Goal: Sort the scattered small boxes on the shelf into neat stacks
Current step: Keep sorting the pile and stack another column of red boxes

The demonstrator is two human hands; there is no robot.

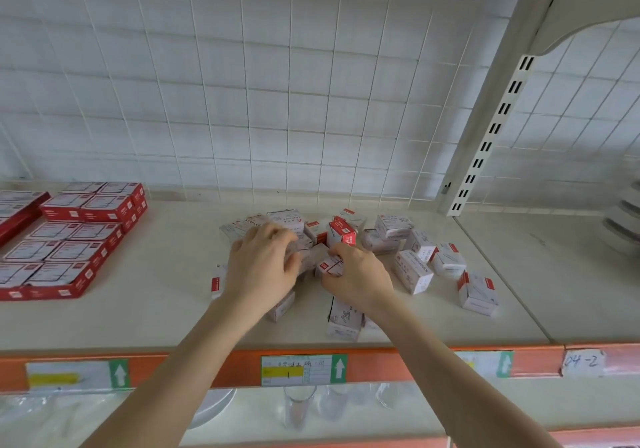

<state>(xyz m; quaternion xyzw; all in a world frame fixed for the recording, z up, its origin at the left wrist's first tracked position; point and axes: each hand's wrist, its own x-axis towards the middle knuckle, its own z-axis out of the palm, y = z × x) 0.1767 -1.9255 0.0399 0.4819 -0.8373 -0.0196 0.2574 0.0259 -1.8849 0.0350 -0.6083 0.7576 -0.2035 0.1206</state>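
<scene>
Loose boxes (412,271) on shelf (156,309): our left hand (263,264) and right hand (358,276) each curl round one, seemingly; we should square edges before stacking.

The left hand (263,264) covers the small boxes (281,306) under it, so its grip cannot be told. The right hand (356,274) curls round a red-ended box (328,267), mostly hidden. Far left of both hands, the edge cuts off red cartons (15,207).
</scene>
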